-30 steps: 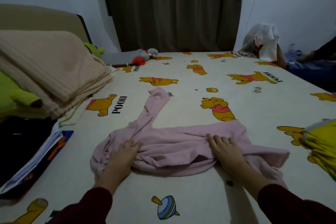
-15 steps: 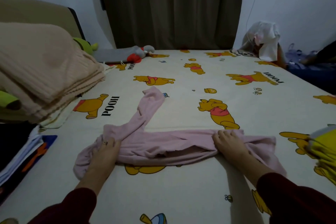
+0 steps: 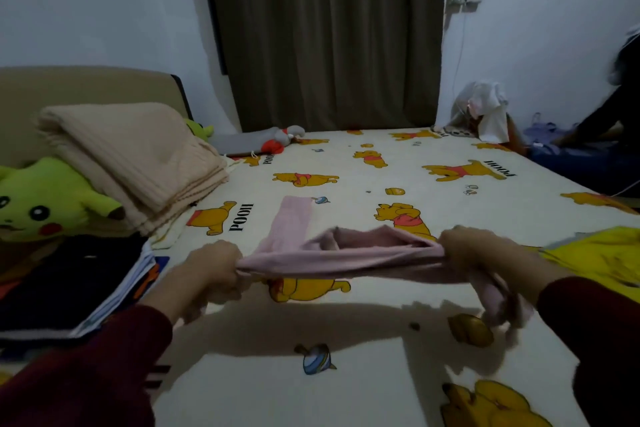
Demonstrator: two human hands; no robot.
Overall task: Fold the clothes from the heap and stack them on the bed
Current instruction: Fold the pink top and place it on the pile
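Left hand: left hand [image 3: 216, 265] clenched on one end of the pink garment [image 3: 341, 250], fingers curled round the bunched cloth.
Right hand: right hand [image 3: 479, 253] grasping the other end; a loose tail of pink hangs below this fist.
Garment position: I see it stretched level between the two fists and lifted off the bed [image 3: 363, 388], its shadow falling on the sheet beneath. One sleeve trails away from the left hand and lies on the sheet beyond it.
Step in hand: I judge this a mid-fold lift, the piece doubled lengthwise and held taut.
Next move: calls for laying it back down flat, tucking the trailing sleeve in, then folding end to end.
Stack: dark folded clothes [image 3: 69, 284] lie just outside the left hand, a likely destination.
Heap: yellow garment [image 3: 602, 253] lies just beyond the right hand; whether it belongs to the heap I cannot tell, as the frame cuts it off.
Bystanders: beige blanket [image 3: 138, 156] and green plush toy [image 3: 45, 201] sit beyond the left hand.
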